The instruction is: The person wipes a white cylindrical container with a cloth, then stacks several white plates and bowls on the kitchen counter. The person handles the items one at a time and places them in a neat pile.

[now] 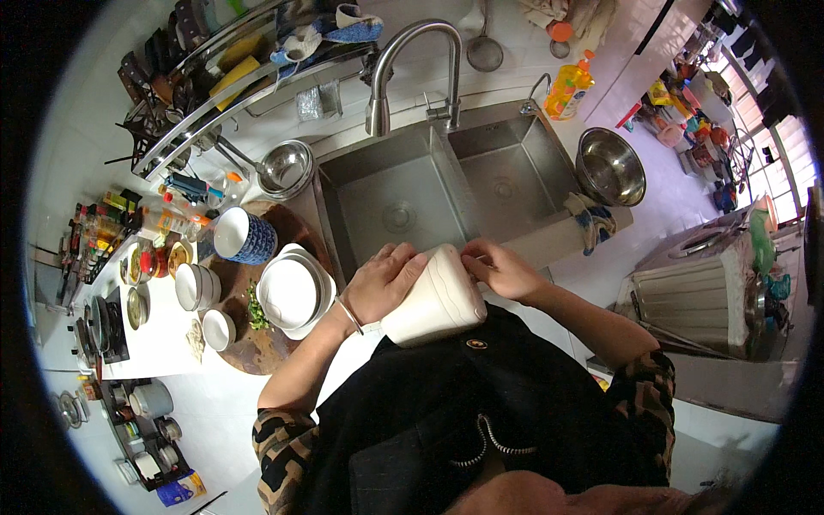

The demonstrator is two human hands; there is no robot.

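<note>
A cream-coloured box-like object (441, 299) with rounded corners and thin curved lines on its side is held against the front of the black garment. My left hand (384, 281) lies on its left side, fingers stretched along the upper edge. At its upper right corner, my right hand (492, 267) touches it with bent fingers; the fingertips are partly hidden. Just beyond both hands is a stainless steel double sink (393, 187) under a pull-down faucet (380, 109).
Left of the sink, a round wooden board (248, 351) bears stacked white dishes (290, 293), blue-patterned bowls (241, 235) and chopped greens (256, 309). A steel bowl (610, 166), a cloth (589, 222) and an orange soap bottle (569, 90) stand or lie at the sink's right.
</note>
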